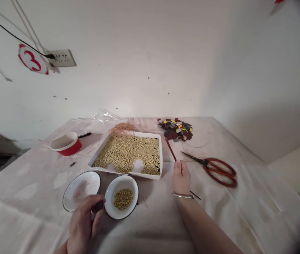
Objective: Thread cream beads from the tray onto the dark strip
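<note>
My right hand (181,176), with a bangle at its wrist, is closed around a thin reddish-brown stick (171,151) pointing up and left. A short dark rod (195,195) shows beside the wrist; I cannot tell whether it belongs to the stick. My left hand (84,220) has bent fingers, with a gap between thumb and forefinger. Its forefinger reaches the left rim of a white bowl (134,190) with yellowish beads (123,199) inside; contact is unclear. Behind the bowl, small pale beads (128,150) fill a white tray (161,155), with bare patches along its near side.
Large red-handled scissors (220,171) lie at the right. Farther back is a pile of coloured scraps (176,128). A white dish (94,180), a red-and-white tub (71,151) and a black marker (84,135) are at left. Copper-coloured strands (120,128) touch the tray's back corner.
</note>
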Motion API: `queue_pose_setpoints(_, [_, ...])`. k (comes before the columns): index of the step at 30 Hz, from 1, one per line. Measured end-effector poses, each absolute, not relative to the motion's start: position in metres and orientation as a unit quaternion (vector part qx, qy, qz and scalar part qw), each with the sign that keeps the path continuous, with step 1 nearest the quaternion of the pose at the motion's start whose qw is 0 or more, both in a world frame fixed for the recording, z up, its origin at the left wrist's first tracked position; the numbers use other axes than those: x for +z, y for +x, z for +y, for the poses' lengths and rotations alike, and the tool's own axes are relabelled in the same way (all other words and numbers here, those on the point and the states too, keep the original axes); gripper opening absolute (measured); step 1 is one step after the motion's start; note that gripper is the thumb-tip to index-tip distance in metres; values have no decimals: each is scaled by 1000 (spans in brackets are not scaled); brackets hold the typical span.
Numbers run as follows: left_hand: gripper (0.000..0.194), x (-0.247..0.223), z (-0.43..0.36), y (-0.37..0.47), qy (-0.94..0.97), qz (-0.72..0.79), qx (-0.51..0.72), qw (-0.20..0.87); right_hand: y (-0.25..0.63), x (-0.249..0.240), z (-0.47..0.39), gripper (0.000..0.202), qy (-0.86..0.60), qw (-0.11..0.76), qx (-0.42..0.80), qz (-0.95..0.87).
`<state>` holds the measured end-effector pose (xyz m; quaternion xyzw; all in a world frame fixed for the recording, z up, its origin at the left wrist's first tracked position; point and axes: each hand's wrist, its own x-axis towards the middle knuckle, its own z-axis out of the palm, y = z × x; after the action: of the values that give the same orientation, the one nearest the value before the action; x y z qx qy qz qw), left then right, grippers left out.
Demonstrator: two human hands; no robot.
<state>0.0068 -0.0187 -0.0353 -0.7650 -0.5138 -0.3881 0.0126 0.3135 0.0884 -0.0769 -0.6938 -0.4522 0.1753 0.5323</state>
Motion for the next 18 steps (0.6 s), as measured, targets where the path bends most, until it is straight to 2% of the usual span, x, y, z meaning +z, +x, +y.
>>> queue_pose_setpoints(7, [31, -39, -20, 4, -806, -463, -367, 51, 305, -70, 83, 32, -684, 544, 205, -441])
queue_pose_setpoints(13, [29, -39, -21, 5, -800, -456, -388, 34, 304, -68, 84, 23, -674, 566, 250, -404])
queue_pose_setpoints(18, [23, -38, -23, 3, -779, -473, -412, 16, 310, -77, 88, 28, -618, 642, 303, -339])
